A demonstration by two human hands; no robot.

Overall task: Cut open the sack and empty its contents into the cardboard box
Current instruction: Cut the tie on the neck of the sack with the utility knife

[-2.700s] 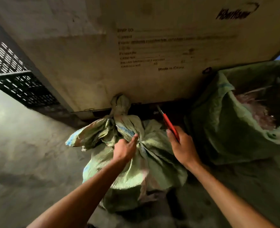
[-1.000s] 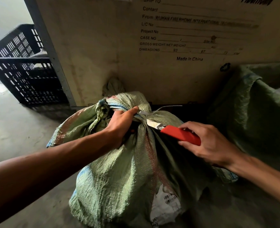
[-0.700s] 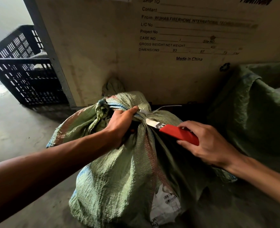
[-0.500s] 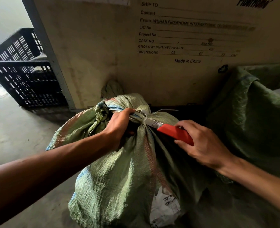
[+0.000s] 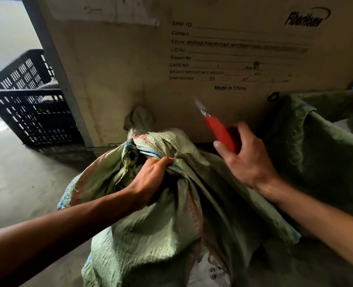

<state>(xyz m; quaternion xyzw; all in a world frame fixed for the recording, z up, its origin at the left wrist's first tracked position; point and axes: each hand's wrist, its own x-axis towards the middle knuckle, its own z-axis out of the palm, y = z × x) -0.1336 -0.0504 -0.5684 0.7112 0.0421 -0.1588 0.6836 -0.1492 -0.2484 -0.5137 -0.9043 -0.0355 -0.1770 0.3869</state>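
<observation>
A green woven sack point(image 5: 155, 228) stands on the floor in front of a tall cardboard box point(image 5: 126, 75) with printed shipping text. My left hand point(image 5: 150, 179) grips the bunched neck of the sack just below its tied top. My right hand point(image 5: 246, 160) holds a red utility knife point(image 5: 219, 131) up and to the right of the sack's neck, blade out, pointing up-left and clear of the fabric. A white label with a barcode point(image 5: 215, 272) shows at the sack's lower side.
A black slatted plastic crate point(image 5: 24, 104) sits on the concrete floor at the left, beside the box. A second green sack point(image 5: 320, 154), open at the top, leans at the right against the box.
The knife was pressed against the tied neck of the sack beside my left hand. It has now lifted up and to the right, away from the sack. My left hand keeps its grip.
</observation>
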